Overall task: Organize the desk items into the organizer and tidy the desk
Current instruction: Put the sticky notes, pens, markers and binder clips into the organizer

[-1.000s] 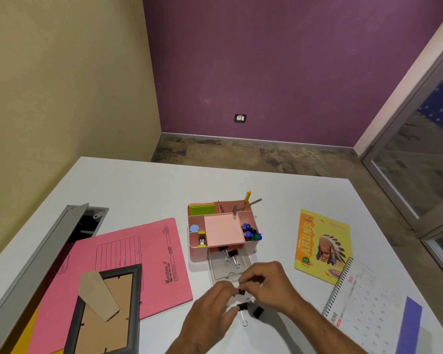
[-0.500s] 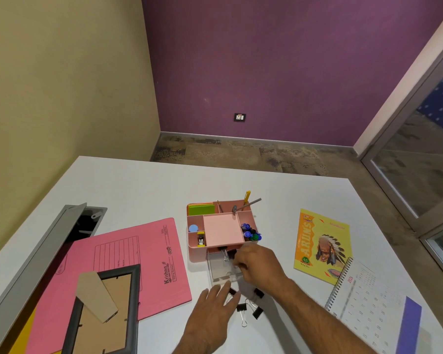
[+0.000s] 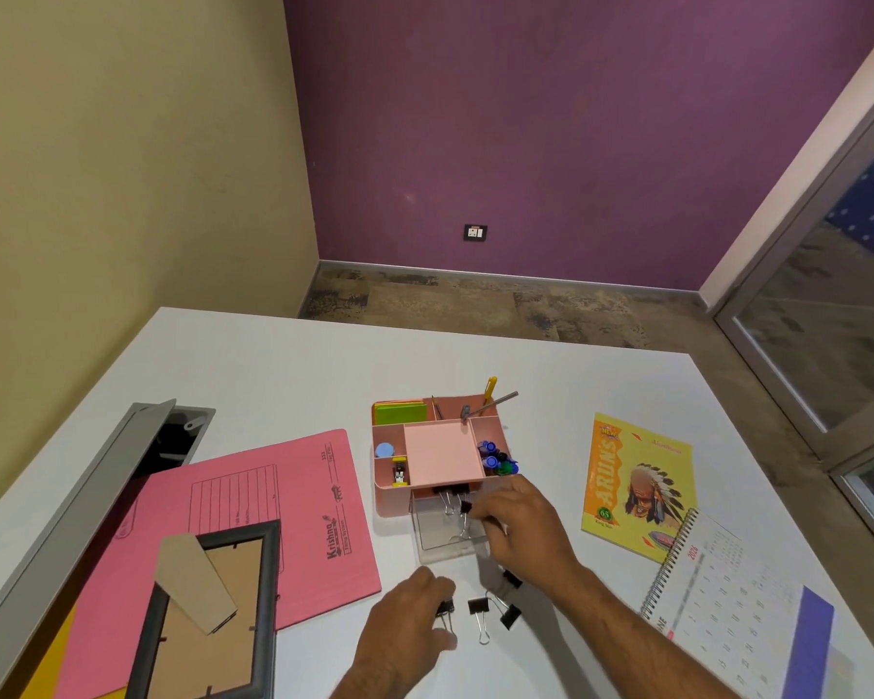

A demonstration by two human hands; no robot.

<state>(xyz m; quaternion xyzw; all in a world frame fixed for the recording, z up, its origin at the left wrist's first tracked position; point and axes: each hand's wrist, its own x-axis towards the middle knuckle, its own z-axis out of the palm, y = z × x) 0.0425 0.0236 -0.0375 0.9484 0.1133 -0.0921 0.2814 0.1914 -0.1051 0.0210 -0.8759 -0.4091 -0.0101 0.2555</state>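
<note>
The pink organizer [image 3: 440, 449] stands mid-desk, its clear drawer [image 3: 437, 544] pulled out toward me with a few black binder clips inside. Over that drawer, my right hand [image 3: 523, 529] pinches one binder clip [image 3: 466, 508] at its fingertips. Lower down, my left hand [image 3: 407, 630] rests on the desk with its fingers curled on another binder clip [image 3: 445, 607]. Three loose clips [image 3: 478, 605] lie just right of it. The organizer's compartments hold green sticky notes, pens, blue-capped markers and a small stapler.
A pink folder [image 3: 253, 512] with a black picture frame [image 3: 208, 612] face down on it lies to the left, beside an open grey cable tray [image 3: 97, 496]. To the right lie a yellow notebook [image 3: 637, 486] and a spiral calendar [image 3: 727, 607].
My right hand has carried a clip from the loose pile up to the open drawer. My left hand has dropped onto the desk and closed on a clip at the pile's left.
</note>
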